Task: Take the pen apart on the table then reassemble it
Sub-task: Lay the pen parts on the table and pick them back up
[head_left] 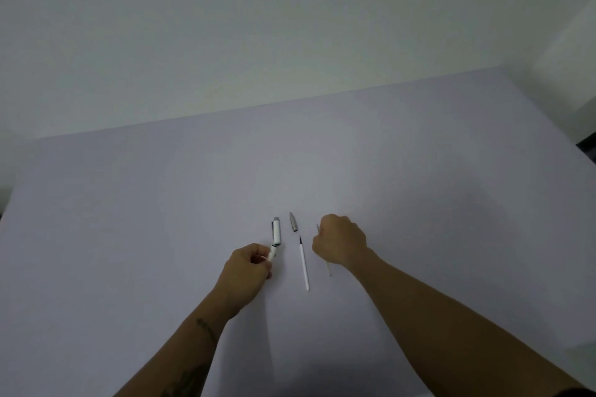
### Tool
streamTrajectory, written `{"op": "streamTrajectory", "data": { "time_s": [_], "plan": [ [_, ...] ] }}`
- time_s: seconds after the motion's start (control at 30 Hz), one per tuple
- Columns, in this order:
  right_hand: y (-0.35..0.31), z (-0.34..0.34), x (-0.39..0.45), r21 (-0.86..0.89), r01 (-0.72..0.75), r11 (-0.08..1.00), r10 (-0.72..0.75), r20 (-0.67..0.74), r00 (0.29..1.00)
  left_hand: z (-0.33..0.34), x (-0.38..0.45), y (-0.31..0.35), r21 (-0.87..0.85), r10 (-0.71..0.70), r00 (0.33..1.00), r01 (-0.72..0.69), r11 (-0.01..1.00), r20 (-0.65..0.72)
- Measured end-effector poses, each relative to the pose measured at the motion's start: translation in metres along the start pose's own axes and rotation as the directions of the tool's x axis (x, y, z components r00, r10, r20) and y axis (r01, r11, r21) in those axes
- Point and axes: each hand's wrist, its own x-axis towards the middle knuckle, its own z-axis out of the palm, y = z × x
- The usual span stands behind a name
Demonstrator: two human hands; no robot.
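Note:
The pen lies in pieces near the middle of the white table (161, 203). A white cap with a silver clip (276, 231) rests flat. Just below it, my left hand (246, 267) is closed around a short white barrel piece (273, 252) whose end pokes out toward the cap. A grey metal tip cone (293, 221) lies to the right of the cap. Below the cone lies the thin white refill (303, 264), dark point facing away. My right hand (340, 243) is closed over a thin pale rod (328, 268), whose ends show above and below the fist.
A pale wall rises behind the table's far edge (290, 100). A dark object (588, 147) shows past the table's right edge.

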Motion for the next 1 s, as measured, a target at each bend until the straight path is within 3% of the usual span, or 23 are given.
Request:
{"op": "streamTrajectory", "data": {
  "time_s": [0.2, 0.4, 0.67, 0.8, 0.9, 1.0],
  "plan": [
    [-0.014, 0.013, -0.013, -0.072, 0.085, 0.994, -0.084, 0.017, 0.996, -0.001, -0.003, -0.001, 0.000, 0.028, 0.999, -0.028, 1.000, -0.044],
    [-0.022, 0.030, -0.024, -0.165, 0.072, 0.984, -0.077, -0.027, 0.997, -0.004, -0.005, -0.001, 0.008, 0.035, 0.995, -0.035, 0.999, -0.089],
    [-0.023, 0.027, -0.028, -0.094, 0.026, 0.995, -0.026, 0.008, 1.000, -0.011, -0.010, -0.008, -0.006, 0.017, 0.993, -0.017, 1.000, -0.114],
    [-0.035, 0.016, -0.027, 0.209, 0.043, 0.977, -0.031, -0.059, 0.998, -0.013, -0.010, -0.011, -0.018, 0.011, 0.993, -0.014, 1.000, -0.115],
    [-0.050, 0.002, -0.026, 0.493, 0.100, 0.865, -0.017, -0.171, 0.985, -0.014, -0.011, -0.012, -0.031, 0.010, 0.993, -0.014, 0.999, -0.119],
    [-0.061, -0.003, -0.027, 0.638, 0.134, 0.758, 0.003, -0.209, 0.978, -0.011, -0.011, -0.011, -0.048, 0.008, 0.994, -0.014, 0.999, -0.112]
  ]
}}
